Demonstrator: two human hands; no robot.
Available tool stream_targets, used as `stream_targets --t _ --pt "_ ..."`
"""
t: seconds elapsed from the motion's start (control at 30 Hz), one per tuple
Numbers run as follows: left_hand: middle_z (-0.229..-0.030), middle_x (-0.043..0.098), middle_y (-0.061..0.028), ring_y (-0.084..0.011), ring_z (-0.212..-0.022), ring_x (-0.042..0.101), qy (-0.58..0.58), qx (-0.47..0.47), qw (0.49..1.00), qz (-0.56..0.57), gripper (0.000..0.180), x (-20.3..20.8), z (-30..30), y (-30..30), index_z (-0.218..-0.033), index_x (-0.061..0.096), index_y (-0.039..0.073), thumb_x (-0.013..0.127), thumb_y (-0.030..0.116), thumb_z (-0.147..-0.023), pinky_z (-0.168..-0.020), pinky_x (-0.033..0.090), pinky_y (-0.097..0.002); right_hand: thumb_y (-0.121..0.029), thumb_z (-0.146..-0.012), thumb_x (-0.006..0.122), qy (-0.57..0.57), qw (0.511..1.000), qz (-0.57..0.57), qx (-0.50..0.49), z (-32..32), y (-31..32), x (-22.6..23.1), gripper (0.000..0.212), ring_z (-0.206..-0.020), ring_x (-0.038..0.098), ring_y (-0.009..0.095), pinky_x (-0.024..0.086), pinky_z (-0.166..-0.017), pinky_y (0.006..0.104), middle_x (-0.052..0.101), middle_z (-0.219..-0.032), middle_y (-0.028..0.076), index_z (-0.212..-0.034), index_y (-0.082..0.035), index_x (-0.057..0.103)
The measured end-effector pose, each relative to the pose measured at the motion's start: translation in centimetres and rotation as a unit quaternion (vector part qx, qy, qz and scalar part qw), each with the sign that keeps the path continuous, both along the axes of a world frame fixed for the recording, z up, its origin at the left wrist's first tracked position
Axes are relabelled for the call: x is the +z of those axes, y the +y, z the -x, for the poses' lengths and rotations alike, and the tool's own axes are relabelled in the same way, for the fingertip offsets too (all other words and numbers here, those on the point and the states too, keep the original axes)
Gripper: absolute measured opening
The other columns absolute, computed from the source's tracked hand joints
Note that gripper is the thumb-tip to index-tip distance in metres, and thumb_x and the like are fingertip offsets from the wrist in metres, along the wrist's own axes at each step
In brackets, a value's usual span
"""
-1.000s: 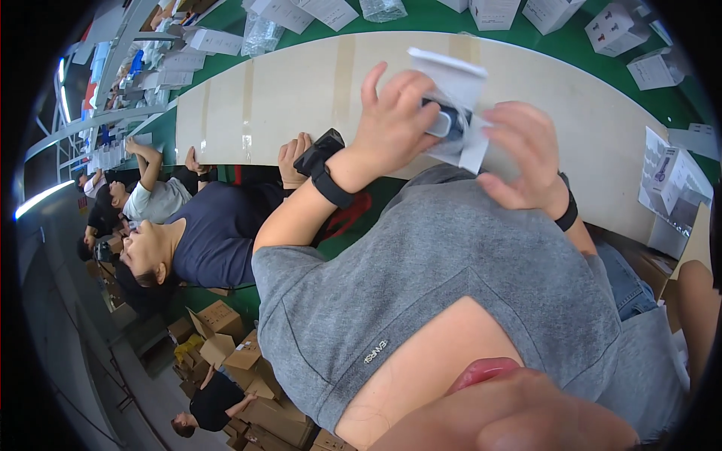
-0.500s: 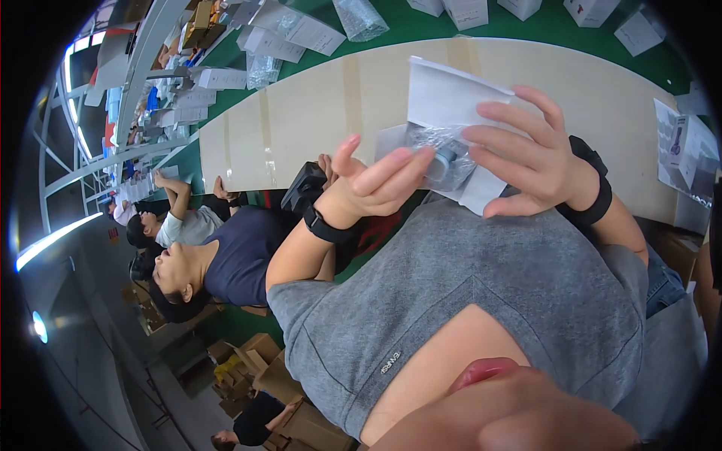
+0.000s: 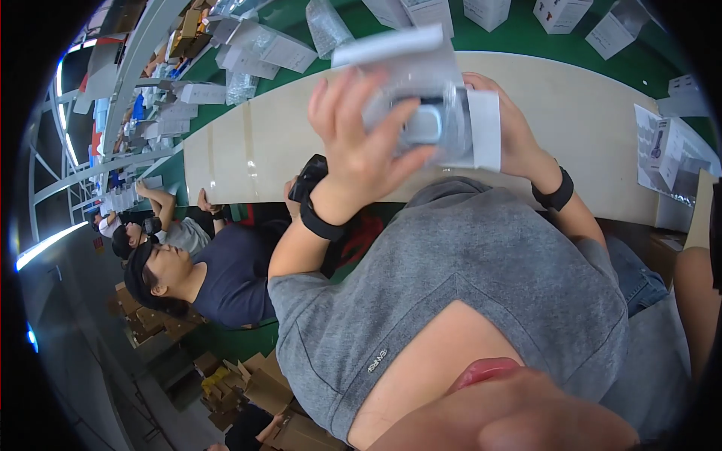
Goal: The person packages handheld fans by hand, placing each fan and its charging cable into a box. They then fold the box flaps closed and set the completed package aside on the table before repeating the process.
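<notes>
An open white box is held tilted above the table, its lid flap blurred by motion. Inside lies an item in clear plastic wrap, with a pale blue-grey rounded part showing; its kind I cannot make out. My right hand grips the box from the right side, its fingers partly hidden behind it. My left hand is curled against the left side of the box, thumb and index finger reaching over the opening beside the pale part. Its upper fingers are smeared.
Under my hands stretches a long beige table. Beyond it, several white boxes and a bubble-wrap bag stand on a green surface. A printed box lies at the right end. Another person sits close on my left.
The box has moved left and turned. My left hand has shifted from fingertips at the wrapped item to the box's left side; my right hand has gone from over the flap to the right side.
</notes>
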State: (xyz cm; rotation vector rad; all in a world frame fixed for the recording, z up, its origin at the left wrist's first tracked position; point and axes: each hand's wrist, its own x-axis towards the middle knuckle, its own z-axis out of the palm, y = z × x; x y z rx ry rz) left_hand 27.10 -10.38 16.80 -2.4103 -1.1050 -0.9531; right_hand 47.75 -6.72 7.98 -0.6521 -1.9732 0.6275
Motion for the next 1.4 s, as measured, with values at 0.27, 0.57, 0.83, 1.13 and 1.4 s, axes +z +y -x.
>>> stream_targets --t 0.27,0.57,0.83,1.13,1.4 --pt "-0.114 0.049 -0.0099 -0.0281 -0.107 0.045 0.037 0.01 0.965 0.259 0.042 0.6 0.6 1.3 -0.095 0.062 0.009 0.075 0.027 -0.06 -0.087 0.036 -0.0395 -0.016 -0.06 0.075 -0.056 0.964 0.241 0.102 -2.0 -2.5 1.2 0.066 -0.11 0.047 0.032 0.036 -0.093 0.0367 0.048 -0.118 0.018 -0.117 0.002 0.047" --pt "-0.113 0.05 -0.0129 -0.0262 -0.106 0.047 -0.216 -0.07 0.923 0.31 0.041 2.7 -1.5 -1.2 -0.107 0.052 0.004 0.067 0.012 -0.07 -0.087 0.039 -0.0339 -0.016 -0.061 0.078 0.037 0.952 0.294 0.08 -4.7 -4.7 -1.1 0.063 -0.099 0.053 0.025 0.042 -0.085 0.0337 0.053 -0.11 0.015 -0.114 0.003 0.048" --pt "-0.115 0.048 -0.0178 -0.0306 -0.108 0.045 -0.204 0.184 0.919 0.285 0.043 -9.3 0.9 -5.4 -0.113 0.048 0.002 0.063 0.016 -0.075 -0.091 0.036 -0.0386 -0.014 -0.062 0.078 0.069 0.943 0.325 0.031 -5.1 -5.0 -2.5 0.064 -0.098 0.053 0.021 0.044 -0.083 0.0322 0.054 -0.107 0.012 -0.115 0.002 0.047" --pt "-0.134 0.03 -0.0245 -0.0395 -0.125 0.027 -0.049 0.333 0.9 0.278 0.059 -26.6 1.5 -11.5 -0.125 0.042 0.004 0.06 0.03 -0.075 -0.099 0.024 -0.0505 -0.011 -0.064 0.075 0.078 0.884 0.447 -0.114 -11.5 1.4 -5.3 0.062 -0.097 0.054 0.019 0.043 -0.082 0.0299 0.055 -0.107 0.013 -0.115 0.005 0.045" --pt "-0.13 0.037 -0.0241 -0.0388 -0.122 0.032 -0.107 0.321 0.906 0.255 0.05 -27.6 -0.3 -12.7 -0.118 0.049 0.004 0.058 0.022 -0.072 -0.099 0.024 -0.0498 -0.014 -0.064 0.075 0.217 0.873 0.359 -0.25 -15.5 10.6 -9.2 0.064 -0.101 0.051 0.023 0.04 -0.086 0.0322 0.052 -0.109 0.017 -0.115 0.008 0.043"
